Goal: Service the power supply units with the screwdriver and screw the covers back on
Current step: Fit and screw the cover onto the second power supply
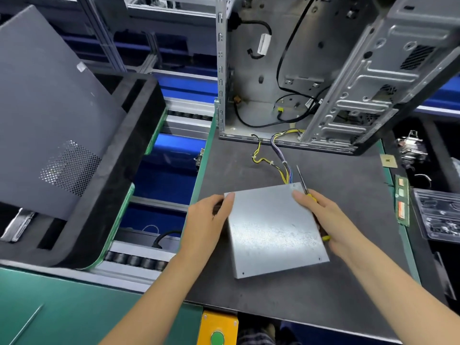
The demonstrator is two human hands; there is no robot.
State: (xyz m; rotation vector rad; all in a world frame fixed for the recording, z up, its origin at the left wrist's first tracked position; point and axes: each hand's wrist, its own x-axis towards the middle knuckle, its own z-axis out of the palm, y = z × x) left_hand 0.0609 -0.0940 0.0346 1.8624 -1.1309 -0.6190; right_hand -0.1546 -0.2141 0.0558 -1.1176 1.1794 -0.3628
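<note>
While we steady the power supply unit (276, 230) in front of the open computer case (298, 70) | left hand (209, 217) grips its left edge | right hand (331, 220) holds the screwdriver (305, 186), forefinger resting on the cover to square it.

A grey metal power supply unit (275, 230) lies flat on the dark work mat (323, 295), its bundle of yellow and purple wires (281, 160) running back to the open computer case (311, 70) standing behind it. The left hand (211, 215) grips the unit's left edge, while the right hand (328, 220) rests on its right side, holding a yellow-handled screwdriver (305, 186) whose shaft points away from the person. To the left, a grey side panel (49, 108) leans in a black foam tray (119, 170) on the roller conveyor (139, 260).
</note>
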